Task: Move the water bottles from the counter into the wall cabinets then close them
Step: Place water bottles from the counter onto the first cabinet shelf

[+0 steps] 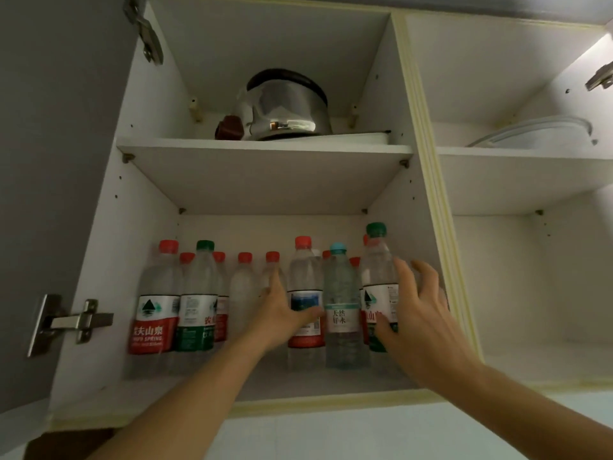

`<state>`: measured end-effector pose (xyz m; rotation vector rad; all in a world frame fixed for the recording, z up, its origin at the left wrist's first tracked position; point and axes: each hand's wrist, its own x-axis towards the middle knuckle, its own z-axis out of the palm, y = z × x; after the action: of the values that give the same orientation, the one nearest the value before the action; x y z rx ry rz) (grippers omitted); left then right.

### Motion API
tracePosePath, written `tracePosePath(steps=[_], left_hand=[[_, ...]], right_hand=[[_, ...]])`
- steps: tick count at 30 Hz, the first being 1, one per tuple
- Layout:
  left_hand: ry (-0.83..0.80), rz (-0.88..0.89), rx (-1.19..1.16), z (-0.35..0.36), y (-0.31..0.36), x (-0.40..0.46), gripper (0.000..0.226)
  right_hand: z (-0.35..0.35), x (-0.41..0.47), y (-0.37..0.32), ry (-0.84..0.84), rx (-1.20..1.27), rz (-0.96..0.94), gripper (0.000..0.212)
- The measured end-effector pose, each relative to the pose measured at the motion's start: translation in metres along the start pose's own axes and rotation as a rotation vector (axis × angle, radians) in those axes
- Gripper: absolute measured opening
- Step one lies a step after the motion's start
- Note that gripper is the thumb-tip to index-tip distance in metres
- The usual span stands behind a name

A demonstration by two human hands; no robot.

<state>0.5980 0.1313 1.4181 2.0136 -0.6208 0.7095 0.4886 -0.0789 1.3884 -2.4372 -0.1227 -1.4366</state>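
White wall cabinet fills my view from below, its two compartments open, with a grey door swung out at my left. On the lower shelf of the left compartment I count about thirteen upright water bottles in two rows; those at the back are partly hidden, so the count is rough. Two have green caps, one a light blue cap, the rest red. Up on the top shelf sits one steel kettle. One clear lid lies on the right compartment's shelf.

My left hand reaches in, fingers straight against a bottle in the back row, thumb resting across the red-labelled bottle in front. My right hand is spread wide, fingers around the green-capped bottle at the row's right end, thumb low on its label; I cannot tell if it truly grips.
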Motion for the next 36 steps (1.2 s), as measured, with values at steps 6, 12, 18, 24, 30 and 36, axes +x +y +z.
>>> tracePosePath(steps=[6, 12, 18, 24, 30, 36], left_hand=[[-0.044, -0.133, -0.027, 0.016, -0.005, 0.011, 0.081], [-0.073, -0.17, 0.062, -0.019, -0.006, 0.002, 0.092], [0.066, -0.148, 0.193, -0.047, -0.02, -0.016, 0.082], [0.082, -0.068, 0.286, -0.066, -0.027, -0.031, 0.082], [0.117, 0.166, 0.552, -0.08, -0.038, -0.042, 0.137], [0.12, 0.237, 0.811, -0.083, -0.046, -0.03, 0.148]], right_hand=[[0.008, 0.008, 0.005, -0.229, 0.254, 0.256, 0.063], [0.019, 0.019, -0.009, -0.343, 0.424, 0.175, 0.061], [0.056, 0.029, -0.049, -0.405, 0.47, 0.099, 0.057], [0.076, 0.042, -0.068, -0.448, 0.436, 0.05, 0.062], [0.087, 0.047, -0.071, -0.451, 0.434, 0.01, 0.055], [0.095, 0.056, -0.075, -0.543, 0.483, 0.009, 0.039]])
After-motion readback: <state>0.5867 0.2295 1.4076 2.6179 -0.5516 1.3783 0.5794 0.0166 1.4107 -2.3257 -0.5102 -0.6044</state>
